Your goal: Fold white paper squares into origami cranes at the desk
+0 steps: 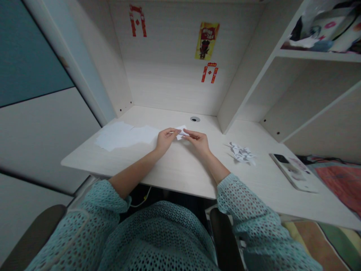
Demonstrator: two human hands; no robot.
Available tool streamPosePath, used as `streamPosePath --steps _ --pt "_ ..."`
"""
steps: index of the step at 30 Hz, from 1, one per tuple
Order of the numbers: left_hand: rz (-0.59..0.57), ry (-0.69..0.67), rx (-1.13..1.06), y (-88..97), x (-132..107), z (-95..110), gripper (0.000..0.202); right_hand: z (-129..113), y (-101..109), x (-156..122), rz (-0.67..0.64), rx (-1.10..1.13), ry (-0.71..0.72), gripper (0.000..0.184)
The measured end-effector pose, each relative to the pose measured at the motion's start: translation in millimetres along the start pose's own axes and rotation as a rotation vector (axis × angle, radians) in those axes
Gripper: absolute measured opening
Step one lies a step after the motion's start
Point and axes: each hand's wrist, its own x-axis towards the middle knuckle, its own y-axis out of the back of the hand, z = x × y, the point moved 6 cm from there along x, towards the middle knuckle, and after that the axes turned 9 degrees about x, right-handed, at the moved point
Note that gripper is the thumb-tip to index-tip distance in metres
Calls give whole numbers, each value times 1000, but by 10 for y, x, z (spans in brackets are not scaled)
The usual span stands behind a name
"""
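1. Thin white sheets (121, 135) overlapped on the smooth desk (175, 169).
2. The left hand (165, 139) pinched a small white paper (182, 133), angular and folded, over the desk.
3. The right hand (199, 141) gripped its other side.
4. Spiky, folded papers (241, 153) lay heaped.

Left grip (165, 141), right grip (199, 141) close together, fingers (193, 133) pinched; bare forearms (134, 172) angled inward.

Left side: white sheets (124, 136) are obstructing the tabletop (183, 169).
Middle lane: free strip is running between the forearms (135, 172) to the front edge (180, 189).
Right side: gap is lying between right hand (199, 143) and paper pile (241, 153); phone (293, 173) is blocking farther out.
Back panel (169, 82): is closing off reach.
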Motion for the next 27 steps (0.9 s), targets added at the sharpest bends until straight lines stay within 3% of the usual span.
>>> streamPosePath --steps 9,20,27 --pt "34 17 -85 7 29 -54 29 46 17 4 54 51 -85 28" --pt "69 24 -86 17 4 -56 28 -32 -6 5 54 95 -46 26" --pt "93 -24 -85 30 -40 35 23 103 0 -14 100 166 -171 28"
